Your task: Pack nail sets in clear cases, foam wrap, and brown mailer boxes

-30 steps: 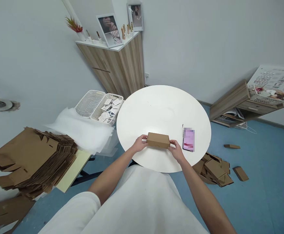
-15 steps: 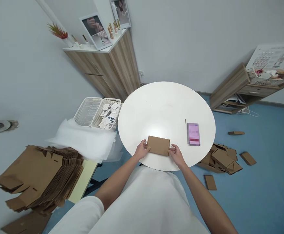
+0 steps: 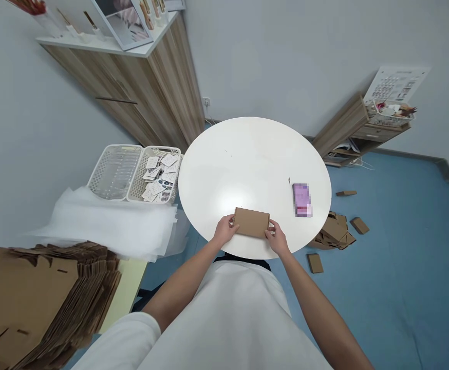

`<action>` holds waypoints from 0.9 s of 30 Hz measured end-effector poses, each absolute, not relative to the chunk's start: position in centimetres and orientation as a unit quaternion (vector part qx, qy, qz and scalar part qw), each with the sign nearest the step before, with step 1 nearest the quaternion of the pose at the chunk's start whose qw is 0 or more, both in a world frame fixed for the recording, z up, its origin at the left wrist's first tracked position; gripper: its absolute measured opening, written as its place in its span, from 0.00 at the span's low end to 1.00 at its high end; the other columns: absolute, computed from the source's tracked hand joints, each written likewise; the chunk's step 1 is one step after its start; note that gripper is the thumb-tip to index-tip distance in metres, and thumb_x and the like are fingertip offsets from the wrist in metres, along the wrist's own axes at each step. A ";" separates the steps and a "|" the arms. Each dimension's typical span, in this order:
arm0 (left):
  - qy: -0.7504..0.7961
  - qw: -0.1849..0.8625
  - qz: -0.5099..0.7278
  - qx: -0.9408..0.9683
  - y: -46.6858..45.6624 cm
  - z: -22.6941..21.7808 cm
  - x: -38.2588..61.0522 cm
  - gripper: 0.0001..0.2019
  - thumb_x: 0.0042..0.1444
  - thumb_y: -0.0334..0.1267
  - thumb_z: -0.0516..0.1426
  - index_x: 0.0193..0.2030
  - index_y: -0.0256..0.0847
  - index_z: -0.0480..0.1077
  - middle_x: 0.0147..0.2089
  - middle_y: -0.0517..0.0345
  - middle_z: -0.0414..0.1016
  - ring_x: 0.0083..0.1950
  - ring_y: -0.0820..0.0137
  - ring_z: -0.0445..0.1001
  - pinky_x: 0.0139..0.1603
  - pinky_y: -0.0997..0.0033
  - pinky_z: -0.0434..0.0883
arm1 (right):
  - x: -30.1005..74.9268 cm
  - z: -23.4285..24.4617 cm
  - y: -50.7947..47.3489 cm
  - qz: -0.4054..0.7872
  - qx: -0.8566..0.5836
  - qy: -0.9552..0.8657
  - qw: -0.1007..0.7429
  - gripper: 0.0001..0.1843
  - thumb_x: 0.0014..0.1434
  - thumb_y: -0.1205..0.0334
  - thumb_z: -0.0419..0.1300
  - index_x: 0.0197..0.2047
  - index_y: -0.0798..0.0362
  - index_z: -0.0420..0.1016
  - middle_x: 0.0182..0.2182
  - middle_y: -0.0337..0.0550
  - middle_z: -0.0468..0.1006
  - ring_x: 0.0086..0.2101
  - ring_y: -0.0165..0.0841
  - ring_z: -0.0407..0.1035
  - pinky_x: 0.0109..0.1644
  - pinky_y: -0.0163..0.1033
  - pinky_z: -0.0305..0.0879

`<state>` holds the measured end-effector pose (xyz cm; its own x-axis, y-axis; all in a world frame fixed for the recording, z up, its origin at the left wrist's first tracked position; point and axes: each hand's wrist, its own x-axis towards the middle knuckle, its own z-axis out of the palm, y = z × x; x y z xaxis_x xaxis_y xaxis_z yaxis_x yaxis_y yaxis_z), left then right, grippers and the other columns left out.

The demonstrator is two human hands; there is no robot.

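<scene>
A small closed brown cardboard box [image 3: 251, 223] lies near the front edge of the round white table [image 3: 255, 149]. My left hand [image 3: 225, 230] grips its left end, thumb on the near corner and fingers around the side. At the opposite end my right hand [image 3: 277, 238] holds the box the same way. To the right on the tabletop is a purple item [image 3: 302, 200], blurred by pixelation, with a small dark object [image 3: 289, 181] just beyond it.
Left of the table stand white baskets, one holding cards [image 3: 158, 177], plus translucent sheets [image 3: 105, 221] and stacked flat cardboard [image 3: 55, 298]. A wooden cabinet [image 3: 143, 92] stands behind. Brown boxes [image 3: 334, 231] lie on the floor at right, near a low shelf [image 3: 348, 128].
My view has shifted, bringing the left-hand cabinet and baskets nearer. My right fingers have closed in on the box's right end; the box stays almost in place on the table.
</scene>
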<state>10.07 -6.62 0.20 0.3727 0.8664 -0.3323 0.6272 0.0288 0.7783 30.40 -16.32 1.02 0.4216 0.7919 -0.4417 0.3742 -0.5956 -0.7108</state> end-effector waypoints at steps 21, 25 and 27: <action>0.554 0.409 0.131 0.714 -9.9 3.9 16.9 0.23 0.49 0.43 0.54 0.53 0.42 0.59 0.42 0.53 0.65 0.38 0.69 0.67 0.38 0.69 0.66 | 35.5 2.4 -19.4 0.386 -0.805 -0.345 0.289 0.26 0.53 0.48 0.47 0.54 0.49 0.59 0.33 0.40 0.72 0.25 0.31 0.67 0.32 0.38 0.61; 0.509 0.410 0.127 0.746 -12.1 5.1 23.6 0.26 0.50 0.43 0.53 0.56 0.43 0.55 0.43 0.53 0.64 0.38 0.69 0.67 0.38 0.68 0.67 | 41.3 2.9 -22.9 0.322 -0.837 -0.307 0.317 0.26 0.54 0.46 0.44 0.51 0.51 0.61 0.32 0.42 0.73 0.30 0.35 0.67 0.34 0.39 0.60; 0.462 0.427 0.114 0.769 -13.2 5.3 27.6 0.28 0.49 0.45 0.54 0.58 0.43 0.53 0.44 0.53 0.64 0.38 0.69 0.67 0.38 0.68 0.67 | 44.7 2.9 -25.2 0.284 -0.858 -0.275 0.329 0.25 0.55 0.46 0.41 0.49 0.51 0.63 0.35 0.45 0.73 0.34 0.37 0.67 0.37 0.40 0.59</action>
